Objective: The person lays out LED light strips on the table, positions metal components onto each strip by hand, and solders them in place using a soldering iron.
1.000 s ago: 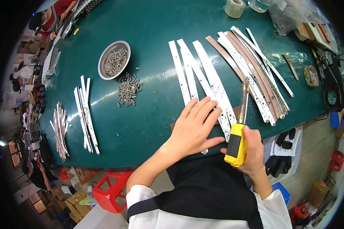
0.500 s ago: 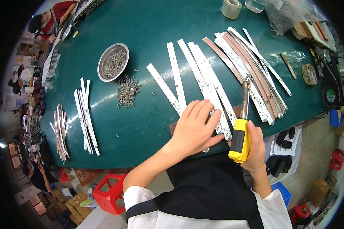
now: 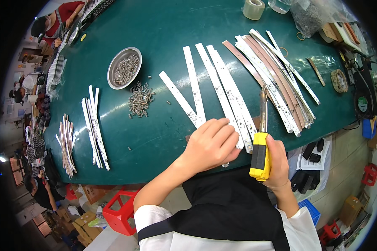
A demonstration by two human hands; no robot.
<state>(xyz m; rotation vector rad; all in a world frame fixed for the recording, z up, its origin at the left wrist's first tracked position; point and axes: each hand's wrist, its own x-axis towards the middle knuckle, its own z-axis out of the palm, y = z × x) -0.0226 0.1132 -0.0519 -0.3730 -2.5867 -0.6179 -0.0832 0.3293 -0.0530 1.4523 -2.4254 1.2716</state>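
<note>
Where the left hand lies, white strips' ends are hidden.

- White circuit strips: long, thin and flat, several fanned out on the green table, their near ends gathered under the left hand at the table's near edge, their far ends spreading away.
- Soldering iron: yellow handle with a black grip band, held upright in the right fist, its metal shaft pointing away over the table, just beside the strips' near ends.
</note>
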